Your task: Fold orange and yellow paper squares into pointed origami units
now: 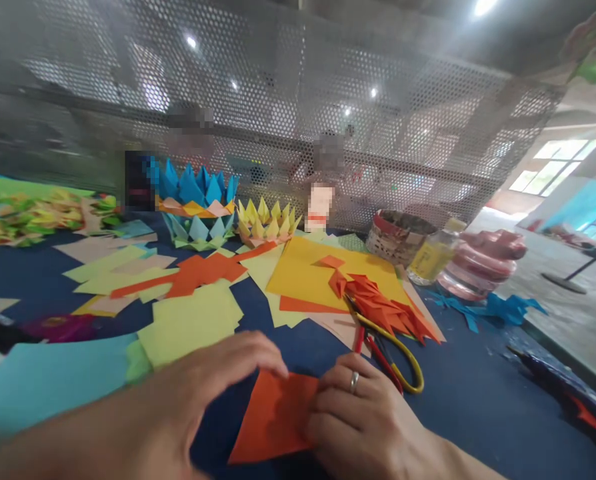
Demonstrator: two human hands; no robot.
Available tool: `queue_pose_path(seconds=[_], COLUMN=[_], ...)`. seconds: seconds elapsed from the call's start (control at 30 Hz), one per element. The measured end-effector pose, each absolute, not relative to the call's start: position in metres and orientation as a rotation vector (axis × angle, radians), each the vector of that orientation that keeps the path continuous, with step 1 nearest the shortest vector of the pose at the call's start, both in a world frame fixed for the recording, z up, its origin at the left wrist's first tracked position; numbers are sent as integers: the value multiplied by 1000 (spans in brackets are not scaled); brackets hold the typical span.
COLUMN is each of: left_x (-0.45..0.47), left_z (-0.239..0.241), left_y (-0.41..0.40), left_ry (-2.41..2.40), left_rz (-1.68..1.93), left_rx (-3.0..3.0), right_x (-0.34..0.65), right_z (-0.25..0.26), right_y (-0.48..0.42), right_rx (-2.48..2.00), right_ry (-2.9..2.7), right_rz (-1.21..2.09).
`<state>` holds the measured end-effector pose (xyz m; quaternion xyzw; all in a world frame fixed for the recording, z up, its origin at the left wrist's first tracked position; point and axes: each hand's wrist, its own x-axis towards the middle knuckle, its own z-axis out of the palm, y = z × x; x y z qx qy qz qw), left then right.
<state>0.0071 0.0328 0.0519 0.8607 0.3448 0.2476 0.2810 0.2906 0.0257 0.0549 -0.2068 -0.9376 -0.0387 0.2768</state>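
Observation:
A square of orange paper (273, 420) lies on the dark blue table in front of me, its far edge looking folded. My right hand (361, 417), with a ring on one finger, is closed on the paper's right side; the fingertips are partly hidden. Arched over the left side, my left hand (218, 373) has its fingers reaching to the paper's far edge and its thumb apart. Just beyond my right hand lie yellow-handled scissors (417, 367) and a red-handled tool (385, 363). Folded orange paper pieces (378, 303) are heaped behind them on a yellow sheet (298, 267).
Blue paper (63, 373) and pale green sheets (193, 320) lie left. Behind stand a blue pointed-paper piece (198, 183) and a yellow one (268, 223). A basket (401, 237), a bottle (433, 253) and a pink container (483, 263) stand right, before a perforated metal screen (278, 100).

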Motion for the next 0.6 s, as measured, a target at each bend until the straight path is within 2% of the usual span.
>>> queue_pose_path(seconds=[0.07,0.17,0.37,0.6], left_x=[10,19,29,33], left_z=[48,38,31,24], left_y=[29,25,18,19], left_ry=[785,805,858,1095], left_rz=[644,799,926,991], left_rx=[2560,2751,2759,2745], right_x=[291,292,292,290], right_z=[51,50,50,50], right_y=[26,25,24,23], right_rx=[-524,-511,-581,-976], right_ry=[-2505,-2520,-2472,-2342], right_rz=[-136,-130,6,320])
